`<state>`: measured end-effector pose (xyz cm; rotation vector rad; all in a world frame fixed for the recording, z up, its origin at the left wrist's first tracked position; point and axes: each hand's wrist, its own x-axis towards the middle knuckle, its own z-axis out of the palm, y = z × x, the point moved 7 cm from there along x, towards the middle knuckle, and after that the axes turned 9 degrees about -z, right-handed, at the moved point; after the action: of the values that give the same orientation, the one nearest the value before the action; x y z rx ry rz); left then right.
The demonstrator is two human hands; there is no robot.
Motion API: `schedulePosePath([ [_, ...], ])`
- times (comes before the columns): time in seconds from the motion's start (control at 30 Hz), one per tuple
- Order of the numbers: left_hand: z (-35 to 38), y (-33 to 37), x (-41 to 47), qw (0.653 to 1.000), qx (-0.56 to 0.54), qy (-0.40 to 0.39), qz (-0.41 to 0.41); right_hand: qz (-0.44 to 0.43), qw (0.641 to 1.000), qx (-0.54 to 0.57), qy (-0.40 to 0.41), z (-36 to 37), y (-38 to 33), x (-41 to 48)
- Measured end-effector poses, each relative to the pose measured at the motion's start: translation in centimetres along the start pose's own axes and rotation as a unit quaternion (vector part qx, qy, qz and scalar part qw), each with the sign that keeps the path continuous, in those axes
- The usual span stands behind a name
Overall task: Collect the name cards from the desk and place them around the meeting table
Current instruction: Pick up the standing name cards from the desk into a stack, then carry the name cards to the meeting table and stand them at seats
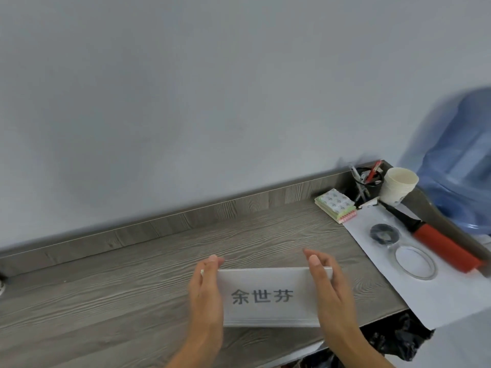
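Note:
A stack of white name cards [268, 296] lies on the grey wood-grain desk [119, 282] near its front edge; the top card shows three printed characters. My left hand [206, 290] presses against the stack's left end, fingers straight and pointing away from me. My right hand [328, 288] lies along the stack's right end in the same way. Both hands squeeze the stack between them. The stack's lower edge shows several layered card edges.
At the desk's right end lie a white sheet [414, 285] with a black round object [384, 234], a clear ring [415, 262] and a red-handled pump [441, 247]. Behind stand a stack of paper cups [397, 185], a pen holder [368, 181], tissue packs [335, 205] and a blue water bottle [462, 160].

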<state>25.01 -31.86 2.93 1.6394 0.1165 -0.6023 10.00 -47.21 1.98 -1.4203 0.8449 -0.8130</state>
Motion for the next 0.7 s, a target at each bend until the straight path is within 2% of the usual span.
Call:
schedulePosePath([
  [0.1,0.9,0.9,-1.0,0.997,0.012,-0.073,-0.002,-0.003,0.998,-0.002,0.056,-1.8,-1.5,-1.7],
  [0.2,2.7,1.2,-2.1,0.980,0.041,-0.194,-0.024,0.016,0.992,-0.032,0.125,-4.2,-1.9,-4.0],
  [0.33,5.6,-1.5,-4.5,0.933,0.122,-0.332,-0.061,0.083,0.970,-0.032,0.227,-9.1,-1.0,-8.0],
  [0.43,7.9,-3.6,-7.8,0.894,0.165,-0.412,-0.057,0.108,0.953,-0.025,0.283,-12.9,-0.6,-11.8],
  [0.7,14.4,-10.0,-19.8,0.800,0.266,-0.537,-0.002,0.059,0.893,-0.078,0.439,-23.4,0.8,-26.1],
])
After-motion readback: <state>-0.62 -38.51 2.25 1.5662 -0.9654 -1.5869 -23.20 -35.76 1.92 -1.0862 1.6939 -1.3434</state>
